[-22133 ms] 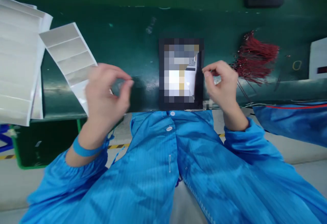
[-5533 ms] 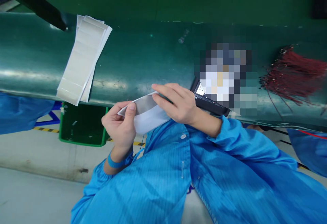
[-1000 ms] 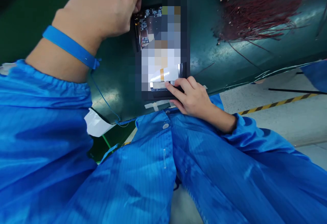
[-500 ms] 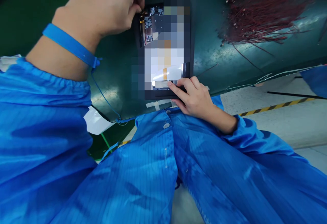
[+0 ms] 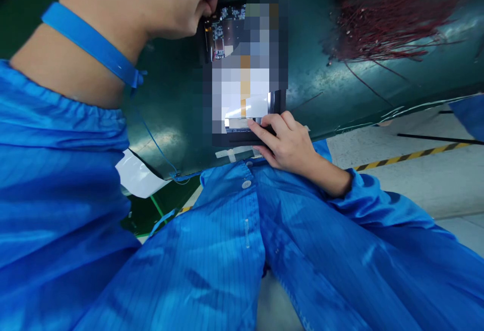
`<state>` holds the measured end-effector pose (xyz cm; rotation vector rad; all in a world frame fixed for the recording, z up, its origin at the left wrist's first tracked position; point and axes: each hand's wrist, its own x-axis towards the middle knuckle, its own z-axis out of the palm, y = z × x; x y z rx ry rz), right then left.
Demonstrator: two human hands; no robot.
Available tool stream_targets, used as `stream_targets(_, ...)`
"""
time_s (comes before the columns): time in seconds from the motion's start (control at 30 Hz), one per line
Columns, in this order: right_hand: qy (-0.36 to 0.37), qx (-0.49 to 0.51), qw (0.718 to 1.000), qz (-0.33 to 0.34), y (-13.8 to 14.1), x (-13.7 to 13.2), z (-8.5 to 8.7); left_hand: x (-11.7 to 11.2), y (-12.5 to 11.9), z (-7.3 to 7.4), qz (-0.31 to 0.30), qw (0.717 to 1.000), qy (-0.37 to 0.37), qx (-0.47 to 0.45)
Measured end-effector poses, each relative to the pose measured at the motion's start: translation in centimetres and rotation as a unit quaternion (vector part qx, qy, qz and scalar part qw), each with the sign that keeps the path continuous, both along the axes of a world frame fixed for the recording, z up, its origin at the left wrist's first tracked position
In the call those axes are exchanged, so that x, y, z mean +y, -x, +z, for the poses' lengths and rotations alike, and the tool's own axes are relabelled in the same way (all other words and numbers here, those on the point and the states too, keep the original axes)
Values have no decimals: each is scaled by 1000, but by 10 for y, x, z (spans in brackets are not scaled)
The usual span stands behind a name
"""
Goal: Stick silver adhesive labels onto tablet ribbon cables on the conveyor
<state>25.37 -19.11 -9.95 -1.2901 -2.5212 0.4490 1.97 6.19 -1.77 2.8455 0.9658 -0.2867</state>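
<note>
Black-framed device between curled left hand, hold unclear, at far-left corner and half-open right hand on near edge.

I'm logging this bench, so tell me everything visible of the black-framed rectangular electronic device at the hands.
The black-framed rectangular electronic device lies open and flat on the green bench. Its frame looks plastic. Dark circuit boards show at upper left; a white panel below carries an amber strip, with a pale flat strip near the lower edge. Pixelation hides much. The right hand touches the pale flat strip with a fingertip; the left hand is at the upper-left corner, contact unclear.
</note>
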Motion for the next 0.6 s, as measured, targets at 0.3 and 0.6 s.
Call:
stream_targets(0.3,-1,6,1000,3,-1,0,0,3,12,-16,16,1000,-16,8)
stream_targets(0.6,-1,-3,1000,5,-1,2,3,-23,2,1,94,995,-40,12)
